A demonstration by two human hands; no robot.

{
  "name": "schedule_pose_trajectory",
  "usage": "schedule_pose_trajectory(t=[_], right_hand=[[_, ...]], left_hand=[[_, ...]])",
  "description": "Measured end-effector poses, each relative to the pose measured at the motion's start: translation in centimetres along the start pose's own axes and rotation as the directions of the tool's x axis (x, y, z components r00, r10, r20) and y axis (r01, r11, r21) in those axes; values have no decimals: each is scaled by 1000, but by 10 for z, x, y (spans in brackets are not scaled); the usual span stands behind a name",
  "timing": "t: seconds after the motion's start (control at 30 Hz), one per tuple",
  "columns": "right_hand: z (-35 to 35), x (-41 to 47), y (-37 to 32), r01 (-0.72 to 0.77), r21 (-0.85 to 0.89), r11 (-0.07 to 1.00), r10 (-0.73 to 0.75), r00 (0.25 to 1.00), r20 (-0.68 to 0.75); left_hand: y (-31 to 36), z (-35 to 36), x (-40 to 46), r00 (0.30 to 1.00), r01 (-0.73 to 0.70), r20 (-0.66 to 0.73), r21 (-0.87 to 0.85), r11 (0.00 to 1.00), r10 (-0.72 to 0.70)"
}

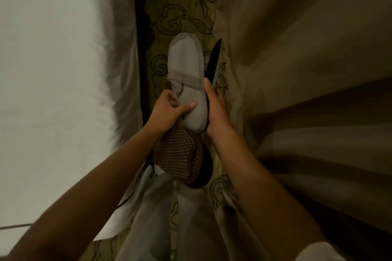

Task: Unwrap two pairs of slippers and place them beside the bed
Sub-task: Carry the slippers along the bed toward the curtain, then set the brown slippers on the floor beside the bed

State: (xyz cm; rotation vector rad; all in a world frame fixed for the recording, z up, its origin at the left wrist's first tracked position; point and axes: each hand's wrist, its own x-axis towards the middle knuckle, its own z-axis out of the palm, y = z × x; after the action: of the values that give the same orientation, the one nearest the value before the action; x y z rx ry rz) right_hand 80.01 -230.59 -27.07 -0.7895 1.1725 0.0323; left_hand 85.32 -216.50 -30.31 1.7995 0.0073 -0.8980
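A white slipper [187,63] with a grey band across it is held above the patterned carpet, toe pointing away from me. My left hand [169,110] pinches its left edge near the heel, thumb laid over the insole. My right hand [214,108] clasps the right side, where a second slipper [214,59] stands on edge and shows its dark sole. Both hands are closed around this pair. Below my left wrist, a brown mesh shoe [178,159] on my foot rests on the carpet.
The bed [53,80] with white sheets runs along the left, its dark base [139,48] at the carpet edge. Beige curtains [307,70] hang on the right. A narrow strip of olive carpet [180,6] with swirl patterns lies between them.
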Motion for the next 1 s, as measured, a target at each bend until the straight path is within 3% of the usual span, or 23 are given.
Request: schedule_pose_trajectory(t=[0.07,0.13,0.27,0.43,0.5,0.63,0.8,0.9,1.0], right_hand=[[7,22,-10,73,0,997,-72,990,-122],[11,41,-15,114,-108,988,-136,966,-220],[3,90,7,-141,-430,891,8,955,-297],[-16,95,60,-281,-639,716,191,959,-207],[-19,82,74,-347,-639,687,275,938,-213],[-3,53,72,-325,-537,778,328,940,-94],[23,7,44,-326,-368,871,344,939,-17],[30,-31,23,-262,-327,908,296,953,59],[27,-74,14,-144,-407,902,237,953,189]], left_hand=[[5,4,25,997,14,-72,-53,999,-17],[7,-2,43,983,82,-163,-16,996,-84],[-34,-36,50,920,237,-340,82,968,-196],[-68,-38,30,946,230,-271,178,957,-177],[-78,-33,23,938,252,-292,193,948,-190],[-77,-40,3,904,309,-344,114,944,-255],[-44,-62,-10,893,294,-385,104,950,-234],[-16,-77,-26,895,261,-398,103,960,-201],[11,-91,-52,893,246,-406,83,966,-193]])
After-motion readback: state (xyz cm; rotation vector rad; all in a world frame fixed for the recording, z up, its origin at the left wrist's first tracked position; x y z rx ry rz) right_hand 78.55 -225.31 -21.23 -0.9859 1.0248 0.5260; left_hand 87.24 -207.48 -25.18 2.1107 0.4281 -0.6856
